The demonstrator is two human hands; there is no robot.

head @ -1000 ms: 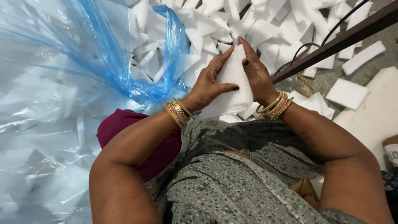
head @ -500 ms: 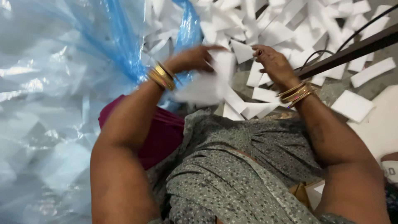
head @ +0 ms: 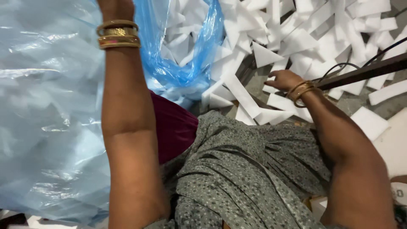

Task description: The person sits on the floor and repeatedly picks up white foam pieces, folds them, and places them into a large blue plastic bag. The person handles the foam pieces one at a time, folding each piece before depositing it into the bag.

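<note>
White foam offcuts point(head: 296, 38) crowd the floor ahead, leaving only narrow grey gaps point(head: 254, 82). A dark bar point(head: 364, 72) slants across the right side just above the right hand point(head: 283, 79), and the blue plastic bag point(head: 51, 106) fills the left side.

Dark metal bar point(head: 364, 73) is being seen crossing upper right, black cable point(head: 339, 67) looping beside it. Grey patterned garment point(head: 237, 174) is being worn across lower centre, maroon cloth point(head: 174, 127) showing at its left edge.
</note>
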